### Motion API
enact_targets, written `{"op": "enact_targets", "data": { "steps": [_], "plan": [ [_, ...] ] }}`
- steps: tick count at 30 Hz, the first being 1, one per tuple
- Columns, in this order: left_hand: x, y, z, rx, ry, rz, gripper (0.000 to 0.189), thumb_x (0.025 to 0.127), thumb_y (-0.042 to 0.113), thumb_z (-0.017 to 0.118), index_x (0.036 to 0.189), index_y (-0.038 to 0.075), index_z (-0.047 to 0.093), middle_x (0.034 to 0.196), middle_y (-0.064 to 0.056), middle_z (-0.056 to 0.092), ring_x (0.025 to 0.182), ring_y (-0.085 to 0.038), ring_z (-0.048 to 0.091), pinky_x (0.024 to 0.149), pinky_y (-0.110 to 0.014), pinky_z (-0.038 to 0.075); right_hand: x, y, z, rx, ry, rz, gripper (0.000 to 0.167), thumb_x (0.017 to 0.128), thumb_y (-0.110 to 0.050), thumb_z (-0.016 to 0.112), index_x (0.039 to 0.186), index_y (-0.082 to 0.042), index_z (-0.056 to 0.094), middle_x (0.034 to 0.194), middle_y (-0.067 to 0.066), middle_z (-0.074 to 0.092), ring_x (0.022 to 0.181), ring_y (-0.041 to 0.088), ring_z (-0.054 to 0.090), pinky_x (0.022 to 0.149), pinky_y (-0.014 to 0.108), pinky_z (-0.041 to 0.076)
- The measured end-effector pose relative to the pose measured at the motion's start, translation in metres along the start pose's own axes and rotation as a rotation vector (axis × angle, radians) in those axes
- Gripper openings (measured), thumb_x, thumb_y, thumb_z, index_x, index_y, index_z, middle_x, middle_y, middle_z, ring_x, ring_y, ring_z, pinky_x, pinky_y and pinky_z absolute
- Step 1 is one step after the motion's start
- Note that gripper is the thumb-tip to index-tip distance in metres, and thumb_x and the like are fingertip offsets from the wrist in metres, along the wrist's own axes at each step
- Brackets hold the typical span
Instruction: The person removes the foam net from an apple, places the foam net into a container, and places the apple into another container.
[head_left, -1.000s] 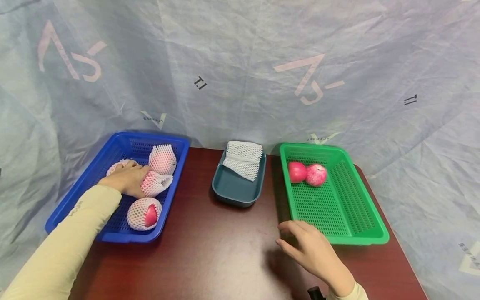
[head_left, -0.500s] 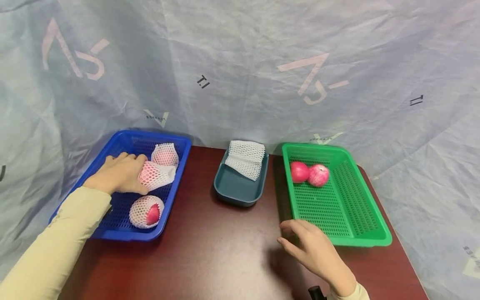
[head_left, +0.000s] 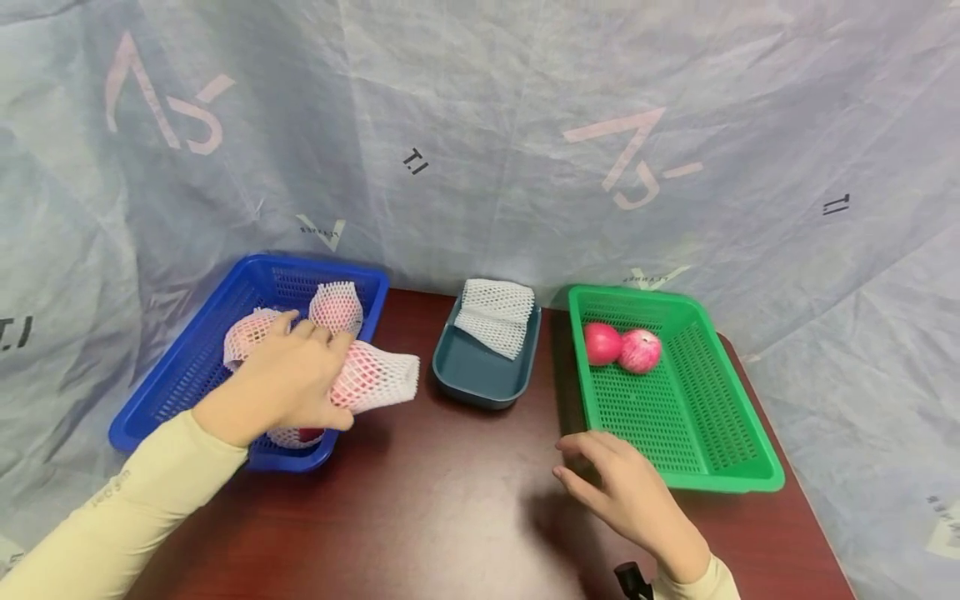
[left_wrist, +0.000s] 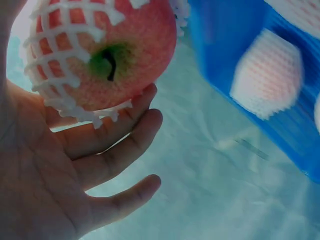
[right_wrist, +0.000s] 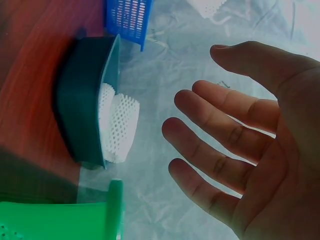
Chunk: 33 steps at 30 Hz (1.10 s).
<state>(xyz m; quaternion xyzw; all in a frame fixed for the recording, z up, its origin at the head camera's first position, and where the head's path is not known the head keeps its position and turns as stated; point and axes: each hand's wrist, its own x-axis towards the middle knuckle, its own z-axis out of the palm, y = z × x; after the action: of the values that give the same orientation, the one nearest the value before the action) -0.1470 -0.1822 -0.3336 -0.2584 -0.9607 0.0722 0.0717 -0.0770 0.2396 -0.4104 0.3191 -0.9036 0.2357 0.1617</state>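
Observation:
My left hand (head_left: 288,375) holds an apple (head_left: 358,377) in a white foam net, above the right rim of the blue basket (head_left: 120,425). The net's loose end points right. In the left wrist view the apple (left_wrist: 135,55) shows its stem, bare of net on that side, with fingers curled beneath it. Several other netted fruits stay in the basket: one at the back (head_left: 336,307), one at the left (head_left: 243,337), and one mostly hidden under the hand. My right hand (head_left: 633,500) hovers by the green basket's near left corner, fingers loosely bent, holding nothing.
A dark teal tray (head_left: 480,379) with white foam nets (head_left: 497,317) stands at the back middle. The green basket (head_left: 720,482) at the right holds two pink-red fruits (head_left: 621,346). A grey cloth (head_left: 480,125) hangs behind the dark red table (head_left: 420,517).
My left hand has gripped the netted apple and lifted it up and rightward from inside the blue basket to above its right rim. The right hand has stayed almost still.

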Motion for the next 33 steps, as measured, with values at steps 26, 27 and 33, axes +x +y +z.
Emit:
{"op": "enact_targets", "data": {
  "steps": [26,27,33],
  "plan": [
    [0.012,0.080,0.001,0.001,0.149,0.188,0.091,0.053,0.069,0.071,0.110,-0.001,0.059,0.088,-0.014,0.063,0.088,-0.035,0.058,0.098,-0.059,0.034,0.055,-0.028,0.003,0.236,0.156,-0.241,0.012,0.093,-0.016,0.069,0.105,-0.019,0.071,0.097,-0.011,0.065,0.085,0.006,0.057,0.073,0.017,0.044],
    [0.013,0.082,0.001,0.002,0.156,0.196,0.091,0.052,0.069,0.071,0.110,-0.001,0.060,0.088,-0.014,0.063,0.088,-0.035,0.057,0.098,-0.059,0.034,0.058,-0.029,0.005,0.247,0.154,-0.247,0.012,0.093,-0.016,0.069,0.105,-0.018,0.071,0.098,-0.011,0.065,0.088,0.007,0.058,0.076,0.018,0.045],
    [0.021,0.096,-0.003,-0.014,0.172,0.241,0.089,0.054,0.068,0.069,0.110,-0.001,0.060,0.086,-0.013,0.062,0.085,-0.035,0.056,0.094,-0.055,0.037,0.066,-0.028,0.015,0.264,0.141,-0.290,0.012,0.094,-0.014,0.068,0.104,-0.014,0.074,0.103,-0.005,0.069,0.096,0.013,0.062,0.088,0.025,0.049]
  ]
}}
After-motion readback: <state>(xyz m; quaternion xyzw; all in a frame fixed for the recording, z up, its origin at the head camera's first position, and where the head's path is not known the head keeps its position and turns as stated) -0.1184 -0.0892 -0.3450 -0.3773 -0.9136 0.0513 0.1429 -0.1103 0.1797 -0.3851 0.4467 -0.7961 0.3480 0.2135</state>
